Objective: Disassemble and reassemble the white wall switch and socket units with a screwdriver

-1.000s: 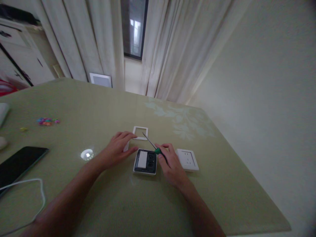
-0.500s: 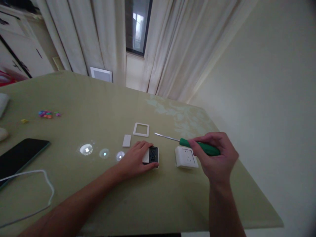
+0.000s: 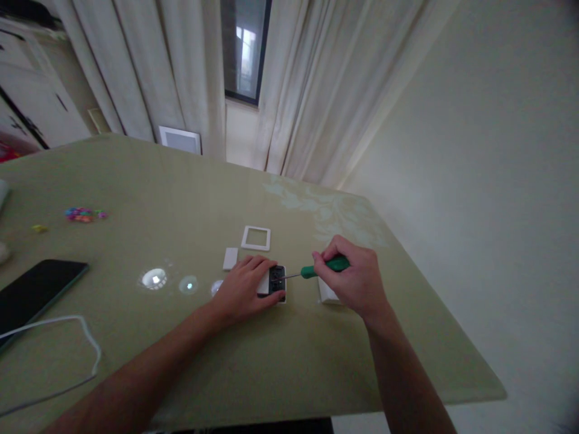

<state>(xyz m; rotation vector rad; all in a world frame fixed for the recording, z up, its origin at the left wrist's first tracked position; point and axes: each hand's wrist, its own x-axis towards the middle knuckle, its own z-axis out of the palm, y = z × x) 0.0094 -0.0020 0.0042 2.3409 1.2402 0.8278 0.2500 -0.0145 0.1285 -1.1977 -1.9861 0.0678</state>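
While my left grip (image 3: 251,284) hugs the opened wall socket (image 3: 276,276) under it, my right grip (image 3: 351,270) pinches the green screwdriver (image 3: 310,272). Poking inside seems underway; next calls for steady hands.

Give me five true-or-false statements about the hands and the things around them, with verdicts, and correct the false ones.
1. The right hand holds a green-handled screwdriver. True.

2. The left hand hangs in the air, touching nothing. False: it holds the white unit with the dark, exposed inside.

3. The screwdriver's shaft points away from the unit. False: it points left, to the unit's dark part.

4. A dark phone lies to the left of the left hand. True.

5. The square white frame lies nearer the person than the unit. False: it lies beyond the unit.
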